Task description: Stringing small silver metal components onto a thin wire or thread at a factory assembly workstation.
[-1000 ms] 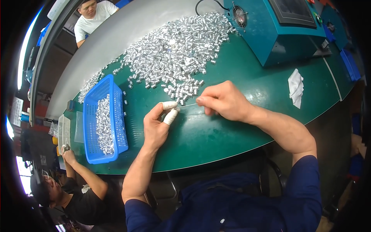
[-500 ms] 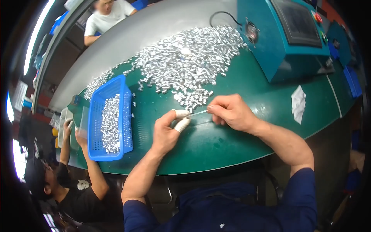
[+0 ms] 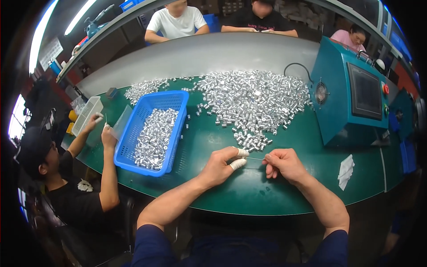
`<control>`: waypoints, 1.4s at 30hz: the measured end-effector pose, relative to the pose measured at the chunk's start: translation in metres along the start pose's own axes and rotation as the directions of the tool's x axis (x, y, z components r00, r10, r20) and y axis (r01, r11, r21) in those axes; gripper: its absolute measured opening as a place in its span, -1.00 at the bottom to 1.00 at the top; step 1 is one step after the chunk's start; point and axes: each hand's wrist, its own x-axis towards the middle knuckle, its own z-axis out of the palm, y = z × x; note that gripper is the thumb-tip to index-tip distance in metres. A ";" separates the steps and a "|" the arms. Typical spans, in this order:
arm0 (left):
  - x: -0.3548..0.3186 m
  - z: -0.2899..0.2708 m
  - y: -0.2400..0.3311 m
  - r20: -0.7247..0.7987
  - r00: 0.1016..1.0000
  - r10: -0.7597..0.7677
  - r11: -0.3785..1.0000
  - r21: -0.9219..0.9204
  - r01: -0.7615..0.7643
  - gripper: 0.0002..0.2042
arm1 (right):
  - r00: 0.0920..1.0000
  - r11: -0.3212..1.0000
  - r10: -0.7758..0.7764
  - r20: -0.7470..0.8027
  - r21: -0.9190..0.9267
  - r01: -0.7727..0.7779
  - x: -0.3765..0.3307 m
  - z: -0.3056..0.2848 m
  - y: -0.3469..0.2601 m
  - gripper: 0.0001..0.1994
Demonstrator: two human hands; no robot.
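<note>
- My left hand [image 3: 219, 167] rests on the green table [image 3: 213, 133], thumb and forefinger in white finger cots [image 3: 239, 163], pinched together on one end of a thin metal pin [image 3: 254, 158].
- My right hand [image 3: 284, 163] sits just right of it, fingertips closed on the pin's other end. The pin spans the small gap between both hands, low over the table, near the front edge.
- Whether a small part is threaded on the pin I cannot tell; too fine to resolve.
- Just beyond the hands: near tip of the big heap of small silver cylinders [image 3: 253, 100], a few stragglers close to my left fingertips. The heap spreads far and to the right across the middle of the table.
- Left of my left hand, well apart: blue plastic basket [image 3: 133, 138], partly filled with the same silver pieces.
- A smaller silver pile [image 3: 142, 89] lies far left, behind the basket.
- Right: teal machine [image 3: 356, 98] with a dark screen, a black cable looping from its left side into the heap.
- Right near: folded white paper [image 3: 345, 169] on the table.
- Far left: a co-worker's hands [image 3: 106, 131] at the table edge, beside a white tray [image 3: 86, 115].
- Other people sit along the far side of the grey bench [image 3: 209, 55].
</note>
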 end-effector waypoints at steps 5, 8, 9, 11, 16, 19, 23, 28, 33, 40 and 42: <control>0.002 -0.002 -0.002 0.008 0.981 0.192 0.965 0.179 -0.191 -0.78 | 0.993 0.993 0.068 0.093 0.086 -0.077 -0.003 -0.005 -0.006 -0.74; 0.003 -0.001 0.002 0.027 0.998 -0.060 0.997 -0.053 0.061 -0.78 | 0.995 0.998 -0.048 -0.082 0.038 0.052 -0.005 0.006 -0.006 -0.83; 0.003 -0.001 0.003 0.104 0.942 -0.318 0.903 -0.270 0.334 -0.78 | 0.903 0.863 -0.420 -0.090 -0.347 0.367 -0.005 0.006 -0.008 -0.87; 0.003 -0.005 -0.003 0.145 0.932 -0.331 0.865 -0.347 0.361 -0.77 | 0.627 0.410 -0.775 0.080 -0.691 0.596 -0.004 0.004 -0.011 -0.83; 0.000 0.001 -0.007 0.038 0.992 -0.119 0.988 -0.093 0.122 -0.76 | 0.752 0.516 -0.654 0.082 -0.679 0.523 -0.005 0.003 -0.005 -0.91; 0.003 0.000 -0.005 -0.006 0.999 0.048 0.999 0.001 -0.048 -0.77 | 0.986 0.929 -0.167 -0.023 -0.337 0.150 -0.001 -0.005 0.003 -0.90; 0.001 -0.001 0.003 0.003 1.000 -0.028 1.000 -0.014 0.028 -0.78 | 0.961 0.962 -0.235 -0.144 -0.174 0.209 -0.005 0.013 0.000 -0.88; -0.001 0.000 -0.001 0.054 0.973 -0.224 0.956 -0.180 0.230 -0.79 | 0.612 0.320 -0.770 0.180 -0.720 0.615 -0.001 -0.002 -0.003 -0.80; 0.000 0.003 -0.001 0.001 0.999 0.032 0.999 0.007 -0.032 -0.78 | 1.000 0.999 -0.007 -0.013 -0.038 0.006 -0.003 -0.001 -0.003 -0.77; -0.002 -0.001 0.004 0.052 0.988 -0.145 0.979 -0.136 0.151 -0.80 | 0.725 0.491 -0.685 0.076 -0.687 0.536 -0.005 0.002 0.000 -0.89; 0.000 0.001 -0.001 -0.034 0.995 0.094 0.995 0.038 -0.093 -0.80 | 0.997 0.963 -0.064 -0.030 -0.264 0.054 -0.005 -0.001 -0.007 -0.89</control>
